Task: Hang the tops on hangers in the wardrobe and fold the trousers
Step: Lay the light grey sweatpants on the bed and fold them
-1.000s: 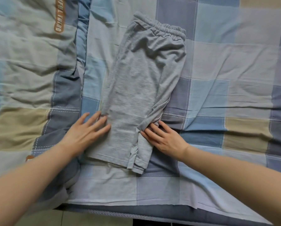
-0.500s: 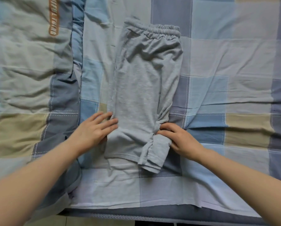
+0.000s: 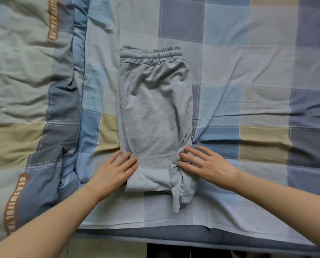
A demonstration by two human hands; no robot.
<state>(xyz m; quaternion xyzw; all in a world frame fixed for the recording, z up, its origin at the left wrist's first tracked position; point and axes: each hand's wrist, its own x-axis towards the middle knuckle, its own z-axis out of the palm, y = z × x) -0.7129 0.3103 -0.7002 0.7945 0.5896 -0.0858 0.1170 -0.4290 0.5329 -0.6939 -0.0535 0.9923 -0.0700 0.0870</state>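
Both forearms are reaching in from below. The left hand [image 3: 116, 170] is lying flat, fingers straight, touching the left edge of the grey trousers [image 3: 155, 118] — folded lengthwise on the checked bedsheet [image 3: 248, 71]. The right hand [image 3: 205, 164] is pressing their right edge, fingers spread — gripping nothing.

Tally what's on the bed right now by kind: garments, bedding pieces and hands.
Garments: 1, the grey trousers, folded lengthwise.
Bedding pieces: 2, the checked sheet and the quilt on the left.
Hands: 2, the left hand and the right hand, flat at the trousers' near edges.
Total: 5
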